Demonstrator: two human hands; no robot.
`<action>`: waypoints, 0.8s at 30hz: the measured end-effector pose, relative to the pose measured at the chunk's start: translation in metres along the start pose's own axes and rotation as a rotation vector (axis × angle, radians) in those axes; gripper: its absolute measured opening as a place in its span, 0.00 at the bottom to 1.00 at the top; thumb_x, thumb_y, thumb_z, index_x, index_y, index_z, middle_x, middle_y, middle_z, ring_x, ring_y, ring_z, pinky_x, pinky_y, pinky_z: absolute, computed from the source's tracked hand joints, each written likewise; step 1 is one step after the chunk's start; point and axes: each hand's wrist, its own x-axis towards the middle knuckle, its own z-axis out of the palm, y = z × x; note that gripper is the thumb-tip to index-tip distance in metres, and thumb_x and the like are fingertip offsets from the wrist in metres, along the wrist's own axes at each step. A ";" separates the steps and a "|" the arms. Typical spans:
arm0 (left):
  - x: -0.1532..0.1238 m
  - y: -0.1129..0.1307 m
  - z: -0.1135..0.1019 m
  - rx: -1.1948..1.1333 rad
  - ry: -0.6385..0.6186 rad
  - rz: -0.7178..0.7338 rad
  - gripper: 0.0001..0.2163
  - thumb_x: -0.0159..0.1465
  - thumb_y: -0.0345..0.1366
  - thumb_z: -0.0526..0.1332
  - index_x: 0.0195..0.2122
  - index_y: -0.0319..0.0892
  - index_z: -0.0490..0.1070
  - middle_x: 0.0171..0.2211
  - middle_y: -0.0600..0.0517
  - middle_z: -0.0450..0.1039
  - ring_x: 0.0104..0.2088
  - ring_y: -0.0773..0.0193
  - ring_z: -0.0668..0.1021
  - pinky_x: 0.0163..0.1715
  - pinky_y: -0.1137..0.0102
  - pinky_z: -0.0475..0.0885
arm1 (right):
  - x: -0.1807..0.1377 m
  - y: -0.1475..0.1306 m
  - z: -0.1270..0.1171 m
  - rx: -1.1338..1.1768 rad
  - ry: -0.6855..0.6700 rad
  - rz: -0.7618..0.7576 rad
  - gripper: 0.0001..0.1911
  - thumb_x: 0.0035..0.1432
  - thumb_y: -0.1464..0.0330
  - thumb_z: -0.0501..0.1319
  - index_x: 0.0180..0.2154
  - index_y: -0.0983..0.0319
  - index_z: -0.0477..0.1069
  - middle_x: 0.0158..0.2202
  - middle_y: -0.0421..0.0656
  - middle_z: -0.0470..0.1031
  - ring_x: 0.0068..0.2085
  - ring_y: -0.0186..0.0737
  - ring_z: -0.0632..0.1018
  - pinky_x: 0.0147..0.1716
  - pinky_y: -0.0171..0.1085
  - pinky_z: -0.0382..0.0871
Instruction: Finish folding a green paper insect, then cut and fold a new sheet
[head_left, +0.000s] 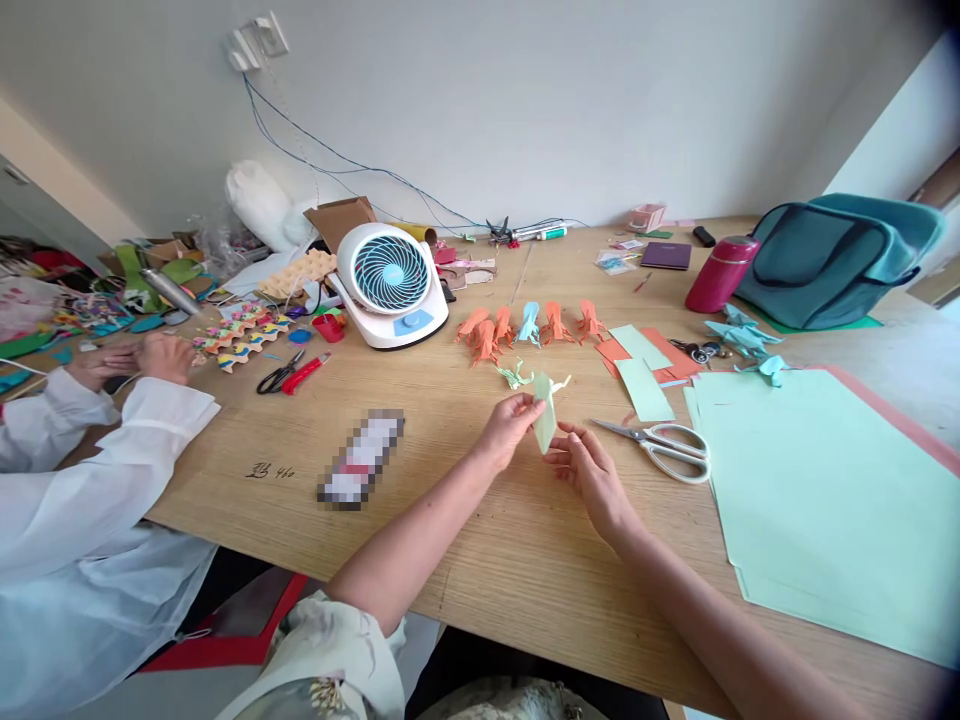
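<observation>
It looks like a craft workroom I'm in: folded paper [545, 425] in my left grip [516, 420], orange paper figures [556, 322] grouped across the wooden counter [442, 400], scissors [651, 436] right here, big green sheets [817, 500] piled, a co-worker's hand [165, 357] beside colourful pieces [238, 336].

Single head-worn view, facing forward and down across a light-brown wooden tabletop [442, 410].
Set at head height, close behind and above the bare left hand [511, 424] and bare right hand [594, 478], reaching to the pale-grey wall [525, 110] beyond and a white-sleeved co-worker [75, 540] at far left.
</observation>
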 end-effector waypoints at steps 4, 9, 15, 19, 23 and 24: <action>-0.011 -0.021 0.020 -0.101 -0.125 -0.071 0.21 0.51 0.52 0.71 0.30 0.39 0.70 0.23 0.56 0.69 0.21 0.72 0.67 0.22 0.75 0.60 | -0.006 0.006 -0.006 -0.148 -0.050 -0.131 0.25 0.59 0.52 0.62 0.52 0.60 0.66 0.40 0.45 0.77 0.34 0.39 0.78 0.30 0.36 0.73; -0.020 -0.029 0.019 -0.195 -0.230 -0.148 0.22 0.51 0.53 0.71 0.33 0.38 0.72 0.21 0.57 0.67 0.18 0.72 0.65 0.18 0.74 0.58 | -0.006 0.019 -0.007 -0.399 0.028 -0.281 0.13 0.62 0.60 0.61 0.42 0.62 0.69 0.31 0.41 0.74 0.28 0.36 0.75 0.29 0.36 0.71; -0.016 -0.027 0.011 -0.425 -0.346 -0.238 0.19 0.50 0.45 0.75 0.36 0.36 0.78 0.28 0.52 0.72 0.27 0.70 0.71 0.28 0.73 0.67 | -0.013 0.007 -0.015 -0.689 0.052 -0.478 0.08 0.65 0.68 0.57 0.45 0.61 0.70 0.32 0.41 0.73 0.31 0.36 0.74 0.31 0.35 0.70; -0.017 -0.027 0.009 -0.504 -0.338 -0.304 0.16 0.50 0.40 0.76 0.36 0.36 0.80 0.35 0.50 0.74 0.34 0.69 0.74 0.34 0.75 0.68 | -0.014 -0.004 -0.013 -0.816 0.085 -0.718 0.07 0.64 0.74 0.57 0.42 0.60 0.71 0.38 0.44 0.72 0.39 0.40 0.75 0.39 0.39 0.71; -0.020 -0.026 0.009 -0.569 -0.375 -0.359 0.14 0.50 0.39 0.76 0.33 0.37 0.79 0.32 0.52 0.69 0.30 0.73 0.70 0.30 0.76 0.65 | -0.015 -0.011 -0.012 -0.862 0.104 -0.848 0.10 0.62 0.77 0.59 0.43 0.59 0.71 0.38 0.44 0.72 0.39 0.40 0.76 0.39 0.39 0.71; -0.020 -0.025 0.009 -0.581 -0.396 -0.376 0.14 0.50 0.39 0.76 0.31 0.36 0.78 0.31 0.53 0.68 0.29 0.73 0.69 0.30 0.76 0.65 | -0.016 -0.012 -0.012 -0.865 0.093 -0.868 0.10 0.61 0.77 0.60 0.43 0.58 0.72 0.38 0.44 0.72 0.38 0.40 0.76 0.38 0.39 0.71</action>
